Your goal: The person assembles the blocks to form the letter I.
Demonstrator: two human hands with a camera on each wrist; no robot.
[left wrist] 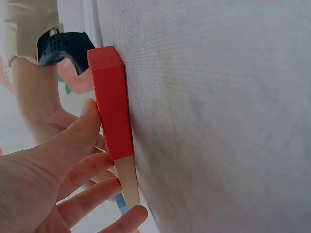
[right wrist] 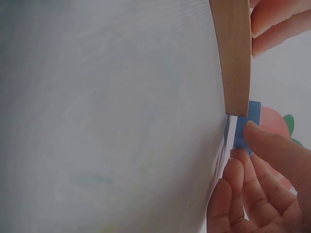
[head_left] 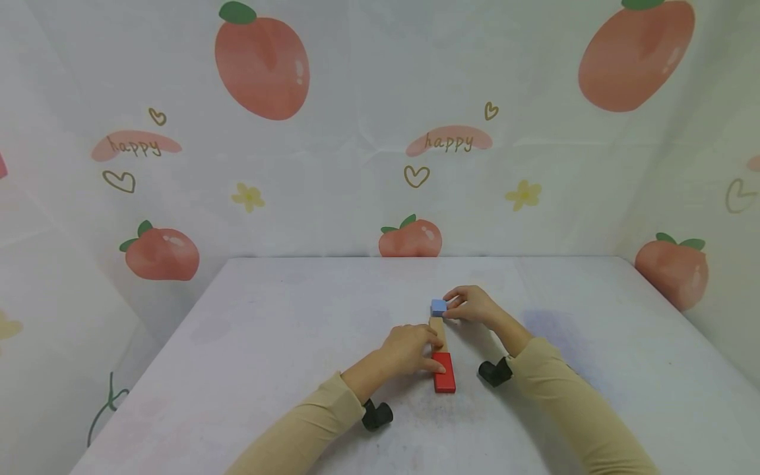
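Note:
A red block [head_left: 444,373], a plain wooden block [head_left: 438,333] and a small blue block [head_left: 439,307] form a line running away from me on the table. My left hand [head_left: 410,349] rests over the near two, its thumb touching the red block and its fingers spread over the top of the wooden one. At the far end, my right hand [head_left: 474,307] pinches the blue block between thumb and fingers, from the right. In the right wrist view, the blue block [right wrist: 248,124] is just beyond the wooden block's end; whether it touches the table I cannot tell.
The white table [head_left: 285,330] has its far edge against a hanging cloth [head_left: 332,198] printed with fruit and hearts. Black wrist devices [head_left: 377,416] are strapped beneath both sleeves. A thin green cord [head_left: 110,399] hangs beyond the table's left edge.

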